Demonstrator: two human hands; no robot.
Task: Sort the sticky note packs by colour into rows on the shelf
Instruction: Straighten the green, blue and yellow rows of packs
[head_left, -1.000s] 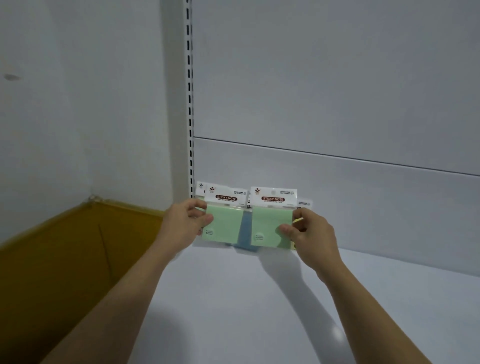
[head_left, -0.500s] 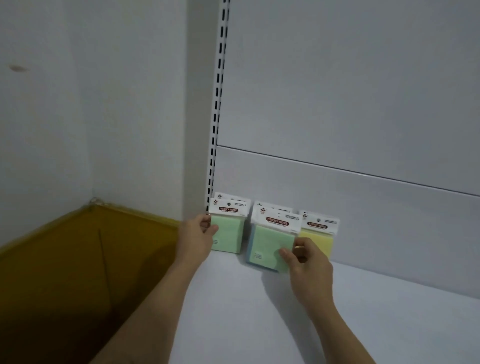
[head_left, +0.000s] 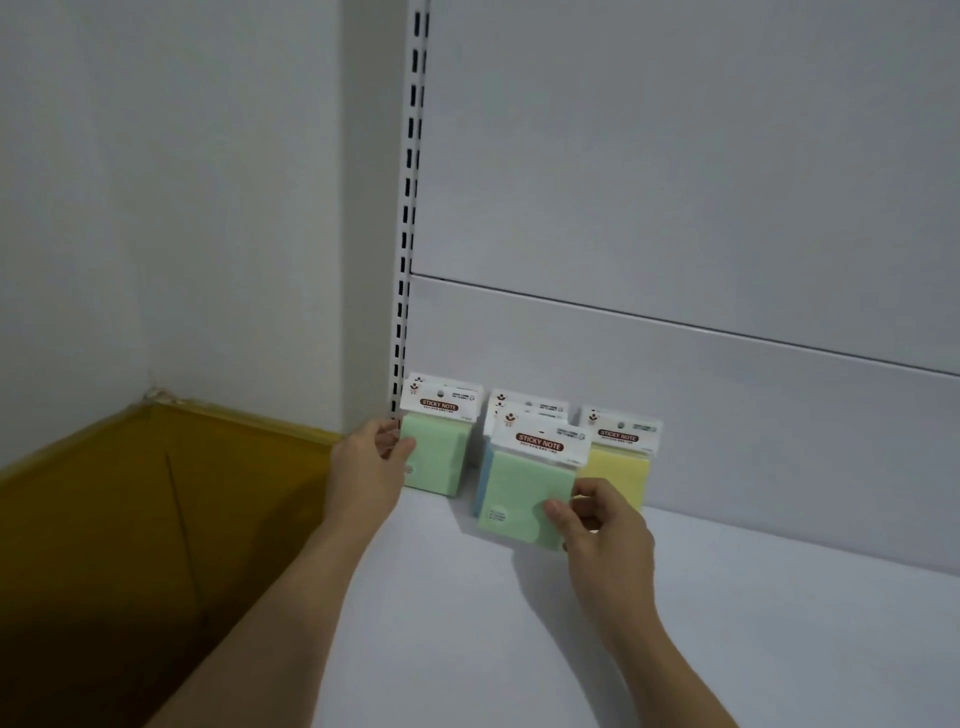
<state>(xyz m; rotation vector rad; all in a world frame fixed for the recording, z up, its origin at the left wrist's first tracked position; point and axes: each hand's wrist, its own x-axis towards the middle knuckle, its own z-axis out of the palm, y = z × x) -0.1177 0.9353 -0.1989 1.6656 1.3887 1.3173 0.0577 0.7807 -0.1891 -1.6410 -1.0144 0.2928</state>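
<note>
Sticky note packs stand upright against the back panel of the white shelf (head_left: 675, 649). At the far left a green pack (head_left: 439, 457) has another pack behind it, and my left hand (head_left: 371, 467) grips its left edge. To its right a second green pack (head_left: 519, 496) leans in front of a blue pack (head_left: 483, 483); my right hand (head_left: 597, 525) pinches its lower right corner. A yellow pack (head_left: 623, 465) stands furthest right, partly hidden by my right hand.
A slotted white upright (head_left: 408, 208) runs up the shelf's left end. Left of the shelf lies a mustard-yellow floor (head_left: 130, 545) in a wall corner. The shelf surface to the right and front holds nothing else in view.
The two green packs, held side by side in the air a second ago, now stand on the shelf. The view has shifted left and closer; the yellow pack has come into sight.
</note>
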